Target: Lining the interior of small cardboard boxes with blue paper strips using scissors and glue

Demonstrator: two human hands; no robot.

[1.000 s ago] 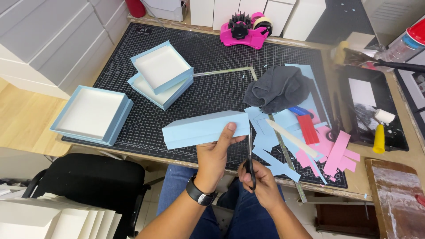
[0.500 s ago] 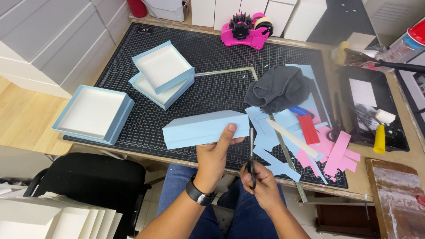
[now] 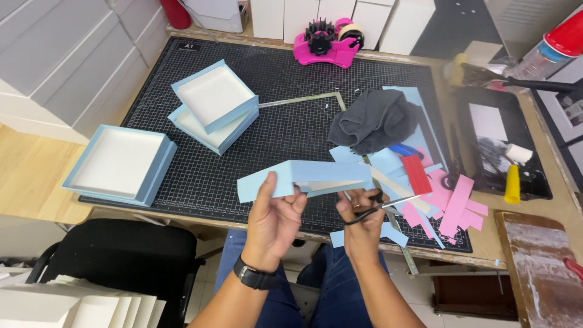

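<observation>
Nearest, above the person's lap at the front edge of the table, the left hand [image 3: 274,214] is closed around the near end of a long light blue box piece [image 3: 303,178], thumb up on its face, holding it level just above the black cutting mat [image 3: 273,133]. Beside it the right hand [image 3: 363,220] has its fingers curled through the handles of a pair of scissors [image 3: 379,206]; the blades point right, away from the blue piece, and look nearly closed, though they are too thin here to be sure. Just right of the hands lies a litter of blue and pink paper strips [image 3: 452,206] with a red ridged piece [image 3: 416,174] among them. Behind the strips a dark grey cloth [image 3: 373,120] sits bunched up, with a metal square ruler [image 3: 303,100] running off to its left. On the mat's left half two shallow blue trays [image 3: 212,103] are stacked askew, and a third blue tray [image 3: 118,164] overhangs the mat's left edge. At the far edge stands a pink tape dispenser [image 3: 334,44].
</observation>
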